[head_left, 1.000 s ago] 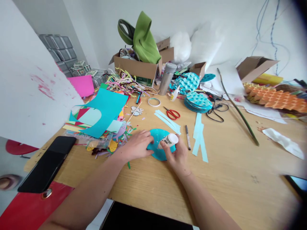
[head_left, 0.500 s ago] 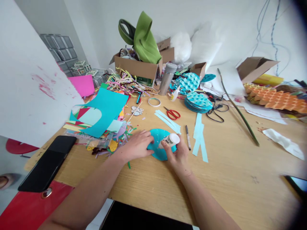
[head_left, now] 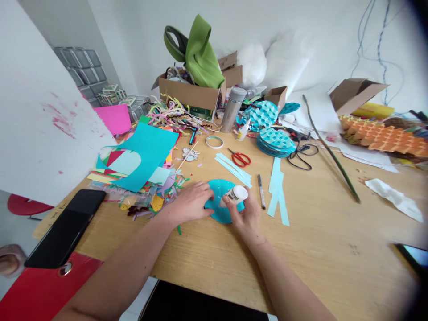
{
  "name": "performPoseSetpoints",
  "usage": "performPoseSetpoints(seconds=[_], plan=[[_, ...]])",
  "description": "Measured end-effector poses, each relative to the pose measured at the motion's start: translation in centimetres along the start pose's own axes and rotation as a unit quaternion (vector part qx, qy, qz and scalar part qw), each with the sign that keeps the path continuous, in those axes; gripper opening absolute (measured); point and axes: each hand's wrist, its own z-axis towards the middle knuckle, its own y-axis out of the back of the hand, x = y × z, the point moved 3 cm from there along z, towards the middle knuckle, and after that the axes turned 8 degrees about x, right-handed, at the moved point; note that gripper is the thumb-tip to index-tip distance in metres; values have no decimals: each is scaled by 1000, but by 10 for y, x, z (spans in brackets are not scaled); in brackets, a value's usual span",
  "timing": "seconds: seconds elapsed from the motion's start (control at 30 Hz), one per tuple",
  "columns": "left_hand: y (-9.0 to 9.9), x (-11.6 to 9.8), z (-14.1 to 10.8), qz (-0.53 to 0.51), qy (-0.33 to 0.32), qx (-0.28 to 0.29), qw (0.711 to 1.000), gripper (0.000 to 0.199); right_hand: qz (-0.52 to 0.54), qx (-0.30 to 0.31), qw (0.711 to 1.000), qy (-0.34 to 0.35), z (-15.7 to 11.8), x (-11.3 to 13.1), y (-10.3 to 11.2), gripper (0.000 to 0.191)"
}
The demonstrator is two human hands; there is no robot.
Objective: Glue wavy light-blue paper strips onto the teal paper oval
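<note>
A round turquoise paper disc lies flat on the table before me, with small whitish dots on it. My left hand holds its left edge, fingers curled over the top and thumb at the lower rim. In my right hand is a white glue bottle, tilted with its base up to the right and its tip down to the left over the disc. The tip is mostly hidden, so contact with the paper cannot be told. Pale blue paper strips and a pen lie close by.
Red scissors, a tape roll and a stack of turquoise honeycomb discs lie farther back. Coloured paper sheets and a phone are on the left. A metal flask stands before a cardboard box. A green stem lies right.
The glue bottle in my right hand has shifted slightly left over the disc. My left hand stays at the disc's edge.
</note>
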Motion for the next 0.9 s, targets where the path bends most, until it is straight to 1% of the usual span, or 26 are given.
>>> performPoseSetpoints(seconds=[0.37, 0.77, 0.9], plan=[[0, -1, 0, 4, 5, 5, 1000, 13, -7, 0, 1000, 12, 0, 1, 0, 20], [1, -1, 0, 3, 1, 3, 1000, 13, -17, -5, 1000, 7, 1, 0, 0, 21], [0, -1, 0, 4, 4, 4, 1000, 13, -10, 5, 1000, 3, 1, 0, 0, 21]])
